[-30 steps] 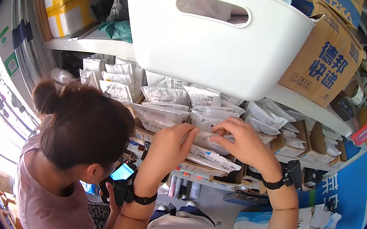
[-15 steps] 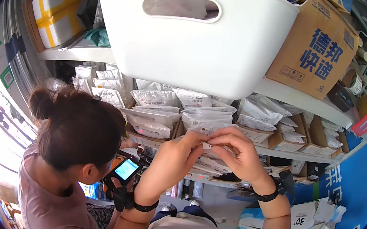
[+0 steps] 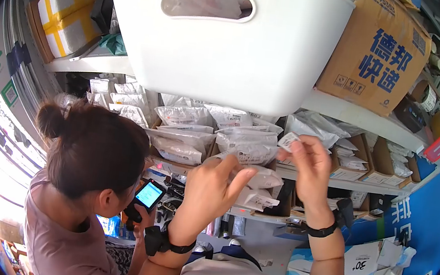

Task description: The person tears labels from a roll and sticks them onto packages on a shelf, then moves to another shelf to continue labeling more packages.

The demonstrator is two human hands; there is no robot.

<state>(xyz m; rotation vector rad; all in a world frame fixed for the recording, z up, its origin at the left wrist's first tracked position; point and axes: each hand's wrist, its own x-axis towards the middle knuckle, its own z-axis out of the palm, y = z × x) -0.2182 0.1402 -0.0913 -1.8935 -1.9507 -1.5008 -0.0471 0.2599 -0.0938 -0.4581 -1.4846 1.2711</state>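
My right hand (image 3: pixel 310 162) is raised in front of the shelf, thumb and fingers pinched on a small white label (image 3: pixel 288 141) with dark print. To its left, my left hand (image 3: pixel 219 178) has its thumb and fingers apart, with nothing visible between them. It is over the white plastic packages (image 3: pixel 246 147) that stand in cardboard trays. Another package (image 3: pixel 265 179) lies low between my two hands. Black bands are around both of my wrists.
A large white bin (image 3: pixel 230 56) juts out above my hands, beside a cardboard box (image 3: pixel 378 52). At the left a person (image 3: pixel 91 155) holds a handheld device (image 3: pixel 148 194) with a lit screen, close to my left forearm. More filled trays (image 3: pixel 379 162) line the shelf.
My hands have moved apart. The right went up and to the right with the label; the left opened. The other person's device has shifted slightly left and down.
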